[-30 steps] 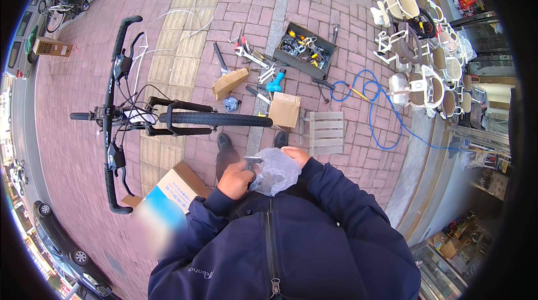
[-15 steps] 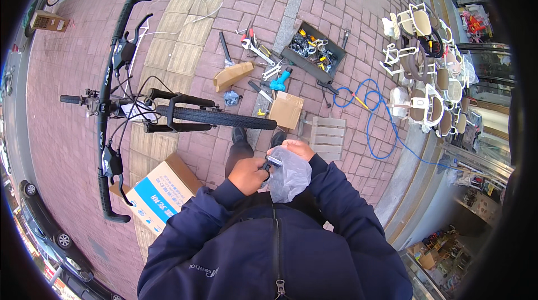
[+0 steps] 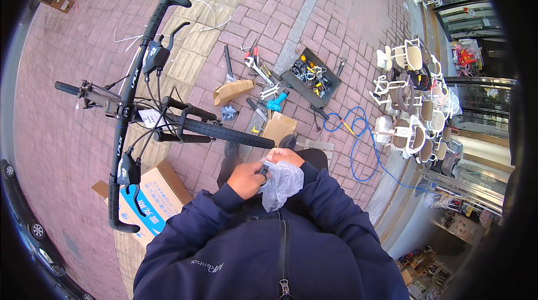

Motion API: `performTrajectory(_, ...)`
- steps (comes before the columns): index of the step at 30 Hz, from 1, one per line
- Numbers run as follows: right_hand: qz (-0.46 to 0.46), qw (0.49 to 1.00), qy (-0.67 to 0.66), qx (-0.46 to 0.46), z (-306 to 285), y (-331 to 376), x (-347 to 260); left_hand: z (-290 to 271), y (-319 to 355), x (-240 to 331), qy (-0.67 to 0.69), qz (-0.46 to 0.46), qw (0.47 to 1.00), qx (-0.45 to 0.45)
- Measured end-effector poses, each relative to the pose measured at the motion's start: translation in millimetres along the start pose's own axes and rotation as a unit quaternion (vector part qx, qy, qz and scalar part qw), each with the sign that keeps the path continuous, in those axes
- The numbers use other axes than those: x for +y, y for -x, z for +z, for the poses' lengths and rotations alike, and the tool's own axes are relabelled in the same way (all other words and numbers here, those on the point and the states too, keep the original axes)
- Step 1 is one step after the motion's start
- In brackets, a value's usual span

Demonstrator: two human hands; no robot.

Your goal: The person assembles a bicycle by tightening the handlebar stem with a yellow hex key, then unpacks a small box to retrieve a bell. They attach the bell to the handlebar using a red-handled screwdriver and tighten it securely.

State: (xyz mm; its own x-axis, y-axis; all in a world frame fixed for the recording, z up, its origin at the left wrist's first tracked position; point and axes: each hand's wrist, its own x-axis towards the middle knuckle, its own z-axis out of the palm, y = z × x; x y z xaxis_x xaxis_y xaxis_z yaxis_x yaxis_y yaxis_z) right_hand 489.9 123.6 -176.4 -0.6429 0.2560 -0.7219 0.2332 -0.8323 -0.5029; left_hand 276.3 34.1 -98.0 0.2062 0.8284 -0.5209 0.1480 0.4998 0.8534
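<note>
My left hand (image 3: 246,180) is closed around a small black part (image 3: 263,171), mostly hidden by the fingers. My right hand (image 3: 284,156) pinches the top of a crumpled, translucent plastic bag (image 3: 283,183), which hangs in front of my jacket. Both hands nearly meet at the bag's upper edge. Just beyond them is the front tyre (image 3: 235,133) of a bicycle, whose black handlebar (image 3: 130,84) with brake levers stands to the left.
An open toolbox (image 3: 330,90) lies ahead, near wrenches (image 3: 260,70), a teal power tool (image 3: 277,101) and small cartons (image 3: 278,127). A blue hose (image 3: 353,154) curls toward stacked child seats (image 3: 412,126) at right. A large carton (image 3: 159,196) sits at left.
The bag and both hands have drawn slightly left and closer together. The silver end of the part, visible before, is now hidden. My view has shifted, and my legs are bent more.
</note>
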Motion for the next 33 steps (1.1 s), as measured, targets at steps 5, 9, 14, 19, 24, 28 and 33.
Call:
performTrajectory(5, -0.236, 0.961, 0.117, 0.090, -5, 34, -69, -8, -28, -17, 0.111, 0.002, 0.988, 0.105)
performTrajectory(9, -0.273, 0.845, 0.459, 0.037, 9, 34, -117, -2, -63, -24, 0.159, -0.007, 0.973, 0.165)
performTrajectory(14, -0.206, 0.792, 0.571, 0.058, -45, -56, -136, 1, -95, -35, 0.148, 0.011, 0.888, 0.435)
performTrajectory(19, -0.151, 0.809, 0.567, -0.037, -148, -199, -84, -15, -110, -83, -0.146, 0.090, 0.788, 0.592)
performTrajectory(24, -0.109, 0.810, 0.574, -0.050, -227, -304, -20, -13, -129, -107, -0.267, 0.060, 0.797, 0.538)
performTrajectory(28, -0.102, 0.813, 0.572, 0.034, -286, -390, -5, 4, -126, -114, -0.366, -0.010, 0.780, 0.507)
performTrajectory(33, -0.170, 0.740, 0.622, 0.190, -374, -548, -48, 40, -56, -146, -0.352, -0.040, 0.808, 0.471)
